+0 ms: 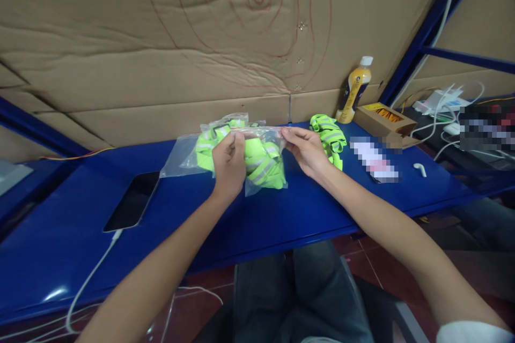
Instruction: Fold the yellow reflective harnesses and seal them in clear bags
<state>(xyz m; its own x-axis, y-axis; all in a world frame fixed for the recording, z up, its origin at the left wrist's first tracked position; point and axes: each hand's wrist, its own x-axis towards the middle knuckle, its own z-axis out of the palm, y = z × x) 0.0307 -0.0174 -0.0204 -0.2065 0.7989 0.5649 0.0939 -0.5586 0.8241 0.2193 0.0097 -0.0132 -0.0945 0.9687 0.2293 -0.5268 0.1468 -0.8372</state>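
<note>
Both hands pinch the top edge of a clear zip bag (261, 169) that holds a folded neon-green strap with silver reflective stripes. My left hand (230, 163) grips the edge near its left end, fingers closed. At the right corner, my right hand (304, 149) is closed on the same edge between thumb and fingers. Behind my left hand lie more clear bags with neon-green strap (205, 151) inside, partly hidden. A loose bundle of neon-green reflective strap (329, 134) rests just beyond my right hand.
On the blue shelf (281, 225), a phone (132, 201) with a white cable lies at left. Toward the right are a yellow drink bottle (354, 91), an open cardboard box (386, 120), a blurred-out packet (374, 159) and a white earbud (419, 170). A cardboard wall (161, 75) stands behind.
</note>
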